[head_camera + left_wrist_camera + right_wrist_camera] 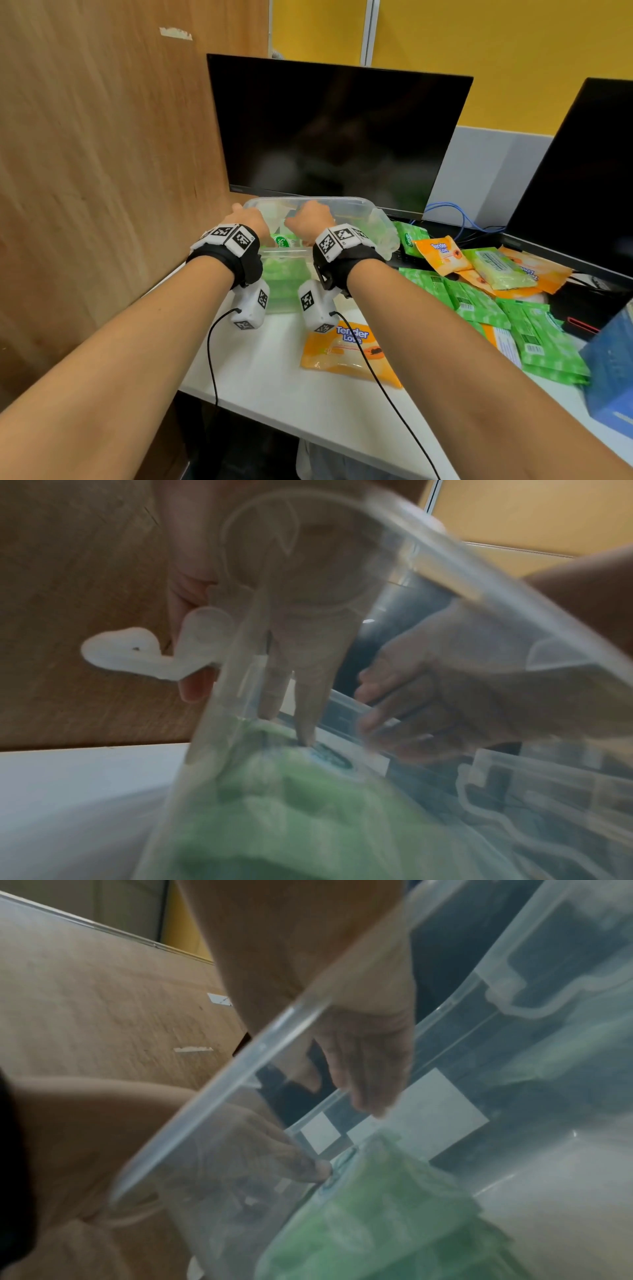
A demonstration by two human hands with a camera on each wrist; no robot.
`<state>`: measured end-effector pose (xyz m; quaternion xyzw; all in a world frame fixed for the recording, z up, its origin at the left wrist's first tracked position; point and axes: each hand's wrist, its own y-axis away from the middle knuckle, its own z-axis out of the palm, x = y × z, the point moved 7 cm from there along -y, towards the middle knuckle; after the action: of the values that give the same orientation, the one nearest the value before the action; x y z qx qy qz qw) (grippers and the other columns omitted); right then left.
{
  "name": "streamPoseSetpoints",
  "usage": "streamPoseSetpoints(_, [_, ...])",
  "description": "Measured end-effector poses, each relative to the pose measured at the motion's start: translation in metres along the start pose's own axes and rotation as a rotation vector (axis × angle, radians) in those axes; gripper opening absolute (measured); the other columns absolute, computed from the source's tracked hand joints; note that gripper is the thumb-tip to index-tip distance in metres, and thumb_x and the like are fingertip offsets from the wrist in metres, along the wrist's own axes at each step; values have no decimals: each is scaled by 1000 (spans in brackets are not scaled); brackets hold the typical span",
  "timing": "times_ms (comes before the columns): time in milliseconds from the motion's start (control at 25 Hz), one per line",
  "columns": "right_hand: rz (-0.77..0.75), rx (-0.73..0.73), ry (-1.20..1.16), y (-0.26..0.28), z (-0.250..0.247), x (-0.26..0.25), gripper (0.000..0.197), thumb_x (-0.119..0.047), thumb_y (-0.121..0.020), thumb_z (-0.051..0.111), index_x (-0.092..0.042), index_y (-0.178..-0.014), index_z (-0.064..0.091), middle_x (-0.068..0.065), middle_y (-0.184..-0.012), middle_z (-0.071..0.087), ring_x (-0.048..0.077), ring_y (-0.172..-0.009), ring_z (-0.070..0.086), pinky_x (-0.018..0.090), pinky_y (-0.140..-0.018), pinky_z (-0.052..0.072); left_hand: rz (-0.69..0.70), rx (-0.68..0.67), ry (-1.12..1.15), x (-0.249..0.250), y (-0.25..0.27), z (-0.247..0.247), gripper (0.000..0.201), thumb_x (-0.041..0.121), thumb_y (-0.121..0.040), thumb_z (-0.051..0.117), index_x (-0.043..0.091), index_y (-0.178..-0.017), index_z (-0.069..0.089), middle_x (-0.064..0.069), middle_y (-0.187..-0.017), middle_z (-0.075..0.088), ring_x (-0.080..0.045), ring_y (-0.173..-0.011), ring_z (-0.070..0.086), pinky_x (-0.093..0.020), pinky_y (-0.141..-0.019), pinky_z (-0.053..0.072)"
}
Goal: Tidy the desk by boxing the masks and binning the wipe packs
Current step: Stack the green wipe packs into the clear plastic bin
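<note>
A clear plastic bin [342, 200] stands on the white desk in front of the monitor. Both my hands reach down into it. A green wipe pack [284, 241] lies inside. My left hand [248, 219] is at the bin's left wall [445, 561], thumb outside, straight fingers [308, 718] touching the green pack [291, 791]. My right hand [310, 219] hangs beside it inside the bin. In the right wrist view its fingers [369, 1085] point down, relaxed and holding nothing, above the green pack [394, 1204]. No masks are in sight.
An orange wipe pack [346, 353] lies on the desk in front of the bin. Several green and orange packs [496, 298] are piled to the right. A blue box [609, 370] sits at the far right edge. Two dark monitors [335, 137] stand behind, with a wooden partition [102, 171] on the left.
</note>
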<state>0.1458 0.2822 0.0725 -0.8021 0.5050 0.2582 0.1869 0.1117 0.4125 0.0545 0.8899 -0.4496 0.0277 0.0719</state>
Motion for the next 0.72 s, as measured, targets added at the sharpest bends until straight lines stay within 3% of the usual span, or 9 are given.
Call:
streamPoseSetpoints(80, [2,170,-257,12,-24,7,19,-15,-86,50,-6,-78,65,11,-88,69,30,-90,67,33,-69,52,22,-8,-13,2,0,1,74,51,-72,75,19,-134,51,-9,-133,36,-32,-117,50,-44,-97,47])
streamPoseSetpoints(120, [-6,254,-303,20,-41,16,22,-14,-86,48,-7,-78,67,9,-86,70,28,-86,66,32,-70,52,23,-9,-6,4,2,2,76,55,-70,74,19,-134,51,-9,-134,36,-31,-118,49,-45,-98,46])
streamPoseSetpoints(240, [52,552,-328,45,-107,74,24,-18,-90,45,-15,-94,69,6,-97,69,26,-91,63,28,-71,45,35,-7,6,20,9,7,84,62,-70,70,15,-136,48,-11,-141,34,-30,-124,46,-42,-100,45])
streamPoseSetpoints(320, [214,613,-297,57,-140,136,26,-16,-91,44,-10,-109,62,13,-113,64,32,-106,59,30,-77,43,36,18,40,37,17,7,84,55,-75,71,10,-139,41,-13,-148,27,-31,-126,46,-39,-99,43])
streamPoseSetpoints(440, [469,266,-38,63,-136,215,34,-18,-92,50,0,-120,58,19,-124,59,35,-116,56,38,-95,47,65,37,72,61,12,13,97,51,-70,76,13,-146,30,-13,-145,32,-32,-127,46,-42,-100,43])
streamPoseSetpoints(520, [540,-10,194,55,-108,251,32,-27,-90,54,-4,-110,60,14,-111,62,31,-106,60,38,-88,51,112,55,62,73,7,15,98,53,-66,79,14,-143,34,-11,-140,38,-31,-125,47,-41,-100,44])
streamPoseSetpoints(600, [555,-139,351,31,-81,287,37,-43,-78,61,-14,-100,66,6,-96,64,27,-90,62,35,-77,50,132,57,36,79,2,19,95,55,-65,78,13,-140,37,-11,-137,42,-31,-123,47,-41,-98,44])
streamPoseSetpoints(680, [521,-181,429,56,-76,260,35,-49,-71,64,-20,-91,66,7,-98,69,26,-88,64,38,-82,53,142,54,34,81,1,20,92,56,-64,78,13,-137,41,-10,-133,44,-31,-122,47,-41,-94,45])
streamPoseSetpoints(720, [486,-206,475,71,-76,244,32,-42,-78,64,-18,-100,66,8,-107,69,28,-95,65,40,-87,53,142,51,40,81,-2,21,89,57,-63,78,13,-134,45,-9,-131,45,-30,-121,47,-40,-91,45])
